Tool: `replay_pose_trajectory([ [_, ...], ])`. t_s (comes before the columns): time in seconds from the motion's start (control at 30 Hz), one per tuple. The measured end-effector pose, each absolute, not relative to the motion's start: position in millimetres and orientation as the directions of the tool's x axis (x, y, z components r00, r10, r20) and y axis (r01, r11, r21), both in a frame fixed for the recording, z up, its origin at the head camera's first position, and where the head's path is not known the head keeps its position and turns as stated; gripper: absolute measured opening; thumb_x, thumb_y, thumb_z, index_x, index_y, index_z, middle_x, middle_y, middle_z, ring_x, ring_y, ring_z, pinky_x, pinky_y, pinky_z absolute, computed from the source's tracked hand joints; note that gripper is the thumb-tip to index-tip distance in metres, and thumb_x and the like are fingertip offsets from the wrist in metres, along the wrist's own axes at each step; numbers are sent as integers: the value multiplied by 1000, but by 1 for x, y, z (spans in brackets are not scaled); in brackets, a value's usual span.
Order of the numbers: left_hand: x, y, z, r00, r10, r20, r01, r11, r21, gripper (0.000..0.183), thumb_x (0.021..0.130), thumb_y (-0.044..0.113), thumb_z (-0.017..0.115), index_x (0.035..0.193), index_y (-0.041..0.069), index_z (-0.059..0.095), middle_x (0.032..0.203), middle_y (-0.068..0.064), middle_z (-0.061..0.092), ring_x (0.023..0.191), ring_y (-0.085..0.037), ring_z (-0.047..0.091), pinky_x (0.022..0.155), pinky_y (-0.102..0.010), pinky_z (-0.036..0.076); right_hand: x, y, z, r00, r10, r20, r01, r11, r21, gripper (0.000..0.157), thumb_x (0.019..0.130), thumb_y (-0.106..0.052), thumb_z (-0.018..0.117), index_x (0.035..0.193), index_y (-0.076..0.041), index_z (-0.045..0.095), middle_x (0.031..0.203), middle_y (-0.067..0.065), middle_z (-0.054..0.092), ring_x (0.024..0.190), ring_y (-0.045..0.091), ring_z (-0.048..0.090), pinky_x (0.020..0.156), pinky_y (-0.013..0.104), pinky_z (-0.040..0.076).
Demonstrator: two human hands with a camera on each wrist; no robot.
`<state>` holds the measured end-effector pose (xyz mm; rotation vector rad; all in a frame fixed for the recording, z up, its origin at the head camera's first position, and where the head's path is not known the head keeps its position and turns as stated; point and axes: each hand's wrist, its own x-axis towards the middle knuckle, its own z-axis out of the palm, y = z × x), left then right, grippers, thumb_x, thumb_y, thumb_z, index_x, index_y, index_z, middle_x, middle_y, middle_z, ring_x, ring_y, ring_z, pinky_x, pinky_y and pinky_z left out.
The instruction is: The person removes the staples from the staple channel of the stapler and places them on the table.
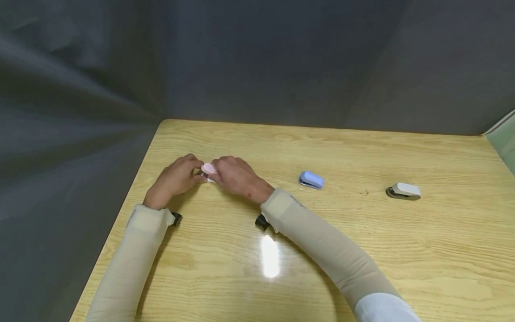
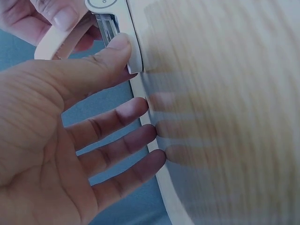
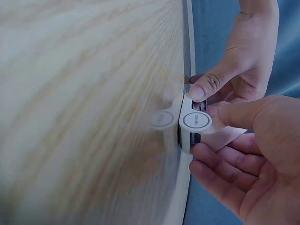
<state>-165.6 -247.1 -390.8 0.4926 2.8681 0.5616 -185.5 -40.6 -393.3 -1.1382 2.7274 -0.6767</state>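
Note:
A small stapler with a pink top and white base [image 1: 208, 168] rests on the table between both hands. Its pink top [image 2: 49, 46] is swung up from the base, baring the metal inside. At the base's end, my left hand [image 1: 175, 177] pinches with its thumb [image 2: 119, 43]; the index finger is mostly hidden behind. The other left fingers reach down to the tabletop. From the other side my right hand [image 1: 236, 176] grips the raised top near the round pivot [image 3: 197, 120], thumb on one side and fingers on the other.
A blue stapler [image 1: 311, 180] lies right of the hands, and a white and grey stapler [image 1: 404, 191] farther right. Small bits [image 1: 366, 192] lie between them. The wooden table [image 1: 225, 264] meets dark sheeting [image 1: 281, 67] at its back and left edges.

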Motion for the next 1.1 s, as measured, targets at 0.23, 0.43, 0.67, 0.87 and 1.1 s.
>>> replay_pose_trajectory([
  [0.23, -165, -248, -391, -933, 345, -103, 277, 870, 408, 12, 94, 17, 78, 101, 11, 71, 120, -11, 60, 103, -31, 57, 80, -50, 49, -184, -37, -393, -709, -701, 81, -642, 594, -485, 19, 106, -26, 61, 109, -8, 66, 89, 0, 62, 71, 14, 56, 63, 27, 46],
  [0.43, -165, -246, -390, -933, 342, -110, 265, 862, 432, 17, 94, 16, 78, 108, 8, 74, 121, -10, 60, 101, -29, 56, 82, -49, 48, -185, -31, -392, -715, -695, 72, -620, 583, -525, 16, 106, -22, 61, 110, -8, 65, 87, 0, 62, 68, 13, 54, 62, 27, 45],
  [0.67, -166, -244, -390, -935, 332, -129, 248, 866, 433, 14, 94, 17, 78, 107, 11, 75, 116, -8, 59, 92, -25, 52, 76, -44, 46, -185, -26, -391, -704, -705, 87, -630, 563, -535, 12, 105, -19, 61, 100, -9, 62, 78, 2, 58, 60, 11, 46, 55, 24, 39],
  [0.87, -165, -245, -390, -935, 330, -128, 251, 873, 418, 12, 94, 19, 78, 105, 13, 75, 114, -8, 58, 90, -25, 54, 73, -45, 47, -184, -24, -390, -694, -713, 100, -640, 548, -538, 19, 104, -14, 58, 86, -10, 54, 71, 1, 49, 55, 7, 36, 50, 21, 31],
  [1.1, -167, -244, -390, -934, 327, -144, 245, 880, 407, 11, 95, 19, 77, 105, 14, 74, 115, -7, 58, 91, -26, 53, 73, -45, 46, -186, -18, -390, -694, -716, 73, -612, 534, -584, 12, 104, -11, 55, 110, -5, 62, 79, 3, 61, 54, 7, 41, 50, 22, 35],
])
